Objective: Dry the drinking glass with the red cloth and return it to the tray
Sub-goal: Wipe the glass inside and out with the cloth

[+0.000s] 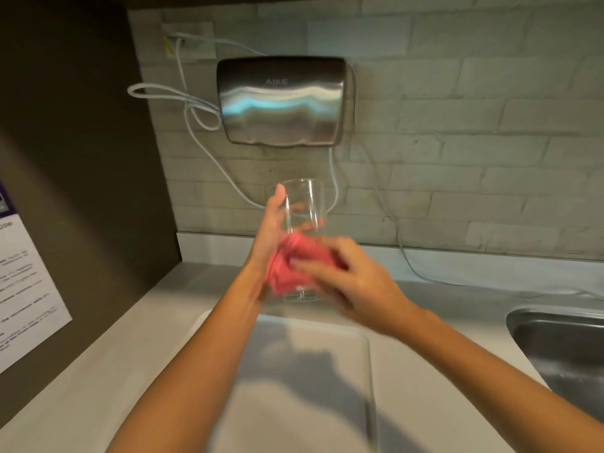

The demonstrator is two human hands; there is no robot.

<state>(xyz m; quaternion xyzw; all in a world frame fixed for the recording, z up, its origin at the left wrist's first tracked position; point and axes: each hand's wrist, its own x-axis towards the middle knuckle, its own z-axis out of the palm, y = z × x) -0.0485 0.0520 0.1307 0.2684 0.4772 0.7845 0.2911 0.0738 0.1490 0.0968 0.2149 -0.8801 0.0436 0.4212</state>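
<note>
A clear drinking glass [305, 204] is held upright in the air above the far edge of the white tray [327, 341]. My left hand [269, 230] wraps its left side, fingers showing through the glass. My right hand [346, 276] presses the bunched red cloth [287, 266] against the lower part of the glass. The cloth hides much of the lower part of the glass; the base shows just below it. The right hand is blurred with motion.
The tray lies on a pale counter [98, 371]. A steel sink [562, 348] sits at the right. A metal hand dryer [282, 99] hangs on the brick wall with white cables [202, 119] looping down. A paper notice [23, 289] is on the dark panel at left.
</note>
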